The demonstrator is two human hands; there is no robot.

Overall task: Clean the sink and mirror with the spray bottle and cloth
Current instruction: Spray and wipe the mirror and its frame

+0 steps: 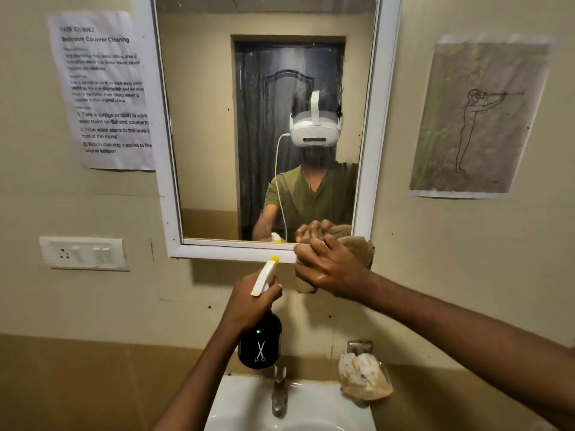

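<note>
Sink (249,399) nearest, below my arms; tap (278,396) at its back edge. My left hand (249,301) grips the black spray bottle (260,343) above the tap, nozzle toward the mirror (217,119). My right hand (329,269) presses the tan cloth (357,247) against the mirror's lower right corner, fingers curled around it.

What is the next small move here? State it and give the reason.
Probably sweep the right hand with its tan cloth up across the glass of the white-framed mirror. The cloth sits at the mirror's bottom right corner, hazy streaks show higher on the glass, and the left hand holds the black spray bottle with the white and yellow trigger clear below the frame.
</note>
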